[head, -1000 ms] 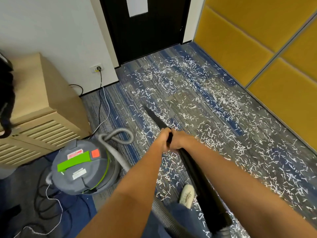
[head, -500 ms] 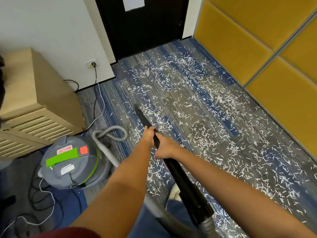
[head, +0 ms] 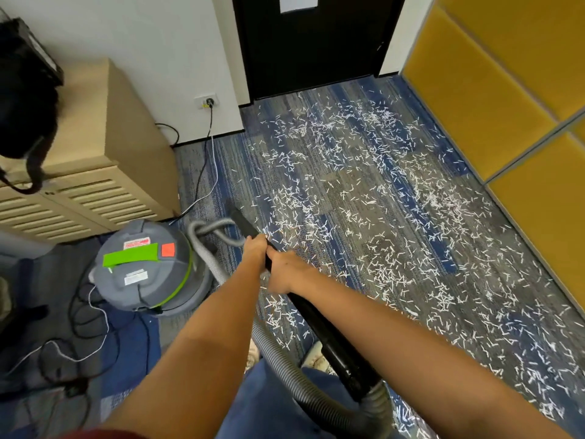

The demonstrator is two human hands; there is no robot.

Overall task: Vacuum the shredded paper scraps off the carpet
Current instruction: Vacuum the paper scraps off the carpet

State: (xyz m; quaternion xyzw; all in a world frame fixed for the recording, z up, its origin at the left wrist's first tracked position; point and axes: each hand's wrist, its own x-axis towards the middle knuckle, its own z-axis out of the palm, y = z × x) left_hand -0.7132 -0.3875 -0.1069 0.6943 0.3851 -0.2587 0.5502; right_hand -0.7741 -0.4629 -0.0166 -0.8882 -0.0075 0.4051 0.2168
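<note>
Head view shows the left hand (head: pixel 254 250) and the right hand (head: pixel 286 274) both curled round the black vacuum wand (head: pixel 319 324), the left just ahead of the right and the two touching. The wand slopes down and away to the left. Its nozzle tip (head: pixel 236 213) is low at the carpet (head: pixel 342 179), though contact cannot be made out. Near the person's legs the wand joins a grey ribbed hose (head: pixel 285 372), which loops round to the grey canister vacuum (head: pixel 144 267) with green trim, standing on the floor at left. White shredded paper scraps (head: pixel 364 191) lie thick on the blue-and-grey carpet, from beside the hands out to the black door (head: pixel 313 42) and the yellow wall panels (head: pixel 474 83) at right. A beige louvred cabinet (head: pixel 104 144) stands against the white wall, near a wall socket (head: pixel 209 101) with a cord plugged in.
</note>
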